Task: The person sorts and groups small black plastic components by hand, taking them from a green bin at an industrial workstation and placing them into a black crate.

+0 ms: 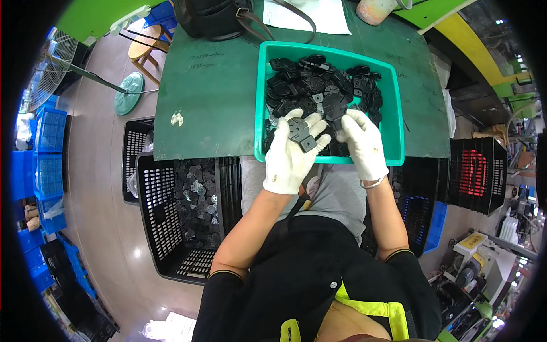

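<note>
My left hand [292, 161], in a white glove, is turned palm up over the near edge of the green bin [330, 161]. On its fingers rests a flat black plastic part [298, 132], rounded with a square tab, with the thumb along its side. My right hand [363, 143], gloved too, pinches a second black plastic part [335, 105] by its near edge, above the bin. Many similar black parts [307, 77] lie heaped in the bin. The right fingertips are partly hidden behind the hand.
The bin stands on a green table [211, 114]. A dark bag [208, 20], white paper [310, 17] and a stained cup [376, 10] sit at its far side. A black crate [165, 228] of parts stands by my left leg, another crate [478, 174] at the right.
</note>
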